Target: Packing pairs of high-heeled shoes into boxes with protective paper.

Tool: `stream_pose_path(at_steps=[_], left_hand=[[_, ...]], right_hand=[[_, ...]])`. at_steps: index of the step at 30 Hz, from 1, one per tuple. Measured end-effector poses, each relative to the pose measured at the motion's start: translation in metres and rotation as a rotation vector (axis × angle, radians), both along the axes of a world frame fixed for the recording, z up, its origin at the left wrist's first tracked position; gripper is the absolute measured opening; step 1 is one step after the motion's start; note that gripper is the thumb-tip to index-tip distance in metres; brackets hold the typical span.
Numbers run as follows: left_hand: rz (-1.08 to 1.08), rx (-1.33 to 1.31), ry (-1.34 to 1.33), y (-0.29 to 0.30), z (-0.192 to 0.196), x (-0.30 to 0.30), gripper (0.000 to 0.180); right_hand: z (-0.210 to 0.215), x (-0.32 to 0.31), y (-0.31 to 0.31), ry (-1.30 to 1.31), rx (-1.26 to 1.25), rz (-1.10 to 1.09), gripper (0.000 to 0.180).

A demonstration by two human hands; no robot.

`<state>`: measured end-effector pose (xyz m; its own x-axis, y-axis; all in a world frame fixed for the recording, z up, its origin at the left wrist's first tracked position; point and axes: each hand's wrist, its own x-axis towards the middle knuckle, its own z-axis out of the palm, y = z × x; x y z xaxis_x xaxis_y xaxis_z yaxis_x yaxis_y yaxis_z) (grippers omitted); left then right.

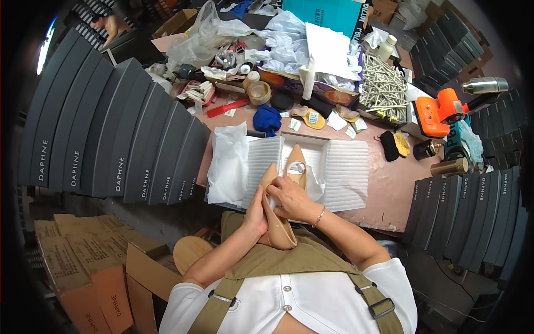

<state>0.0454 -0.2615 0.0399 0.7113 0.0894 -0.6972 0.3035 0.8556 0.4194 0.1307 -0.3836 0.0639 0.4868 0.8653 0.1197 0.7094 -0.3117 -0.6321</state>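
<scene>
Close to my apron, my left hand [256, 214] holds a beige pointed-toe shoe [278, 232] by its side, its toe pointing away from me and its heel toward me. My right hand [292, 199] has its fingers curled into the opening of that shoe. Something white shows there, but what these fingers grip is hidden. A matching beige shoe [297, 155] lies just beyond, in an open shoebox [320, 143], with white paper in its opening. Ribbed white padding [346, 175] spreads over the box's right side, and a white paper sheet [227, 164] lies at its left.
Tall rows of dark shoeboxes [133, 128] flank the pink table [384, 195] on both sides. Beyond the box lie a blue cloth [267, 119], a red comb [227, 108] and a tray of pale sticks [384, 89]. An orange heat gun [436, 114] stands at right; brown cartons [89, 261] sit lower left.
</scene>
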Motion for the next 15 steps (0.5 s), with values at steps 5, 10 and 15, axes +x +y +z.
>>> stream_pose_path(at_steps=[5, 10, 15], left_hand=[[0.012, -0.027, 0.022, 0.008, 0.0, -0.002, 0.05], [-0.038, -0.103, 0.05, 0.017, -0.018, -0.001, 0.053], [0.016, -0.062, 0.021, 0.008, -0.005, 0.003, 0.051]], right_hand=[[-0.007, 0.005, -0.016, 0.166, 0.096, -0.057, 0.04], [-0.024, 0.064, -0.04, -0.472, 0.023, -0.451, 0.047], [-0.018, 0.004, 0.011, -0.448, -0.142, 0.04, 0.018]])
